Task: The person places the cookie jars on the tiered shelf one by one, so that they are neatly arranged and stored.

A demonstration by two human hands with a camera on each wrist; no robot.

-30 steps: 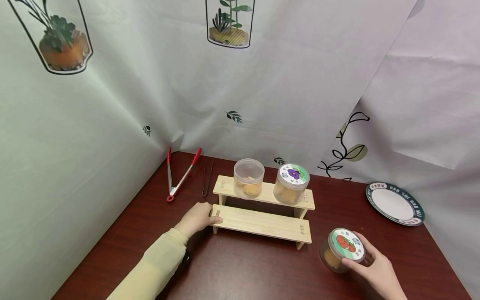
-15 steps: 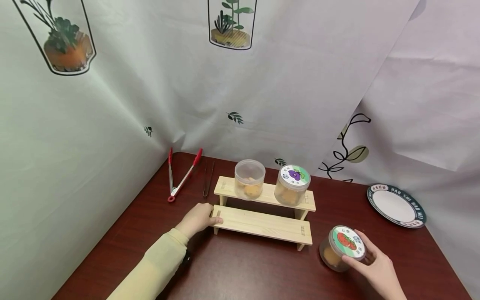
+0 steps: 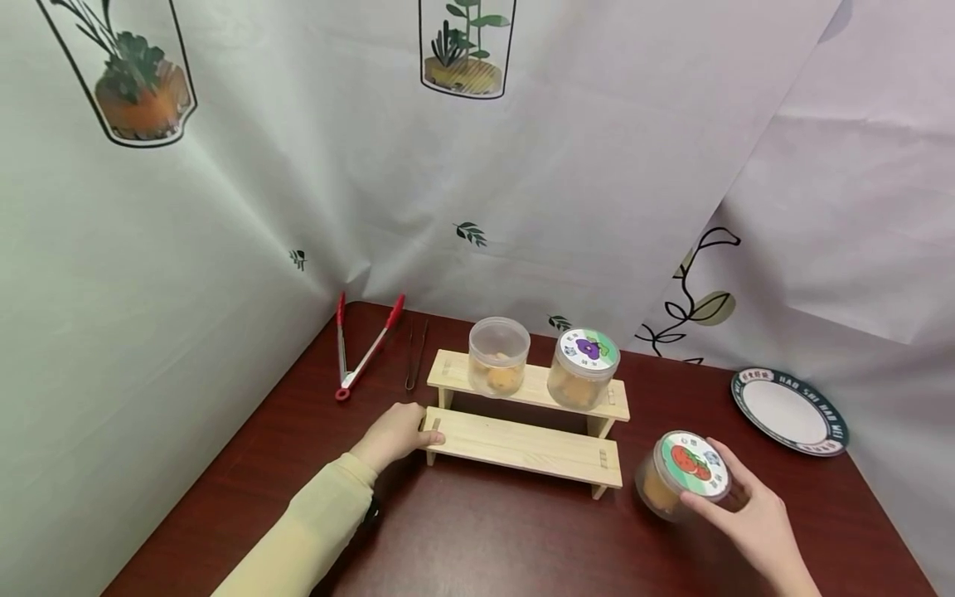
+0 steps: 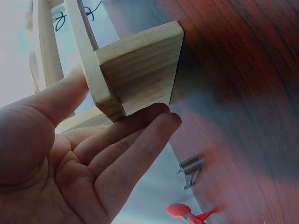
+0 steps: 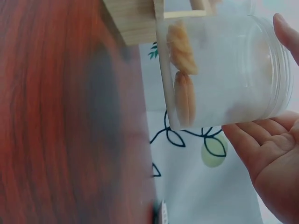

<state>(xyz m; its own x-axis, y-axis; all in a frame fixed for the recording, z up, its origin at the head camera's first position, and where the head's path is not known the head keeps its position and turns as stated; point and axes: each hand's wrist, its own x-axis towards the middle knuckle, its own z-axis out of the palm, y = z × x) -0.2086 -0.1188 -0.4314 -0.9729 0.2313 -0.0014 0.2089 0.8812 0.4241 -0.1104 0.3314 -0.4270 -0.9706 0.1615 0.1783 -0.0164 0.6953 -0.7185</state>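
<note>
My right hand (image 3: 757, 506) grips a clear plastic jar (image 3: 660, 489) near its lid, thumb on one side and fingers on the other. The lid (image 3: 694, 464) carries a tomato label. In the right wrist view the jar (image 5: 224, 74) hangs above the table with golden baked pieces (image 5: 184, 95) at its bottom. My left hand (image 3: 391, 431) holds the left end of the lower step of a pale wooden two-step rack (image 3: 515, 444). Its thumb lies along the wood, the fingers on the other side, as the left wrist view shows around the wooden end (image 4: 140, 74).
On the upper step stand a lidless jar (image 3: 498, 356) with baked pieces and a lidded jar (image 3: 584, 369) with a purple label. Red-handled tongs (image 3: 366, 356) and thin tweezers (image 3: 416, 356) lie back left. A green-rimmed plate (image 3: 791, 412) lies back right, near the cloth wall (image 3: 582, 166).
My right hand has raised the jar a little from the table, up and away from me. The left hand keeps its hold on the rack. The head view has shifted slightly.
</note>
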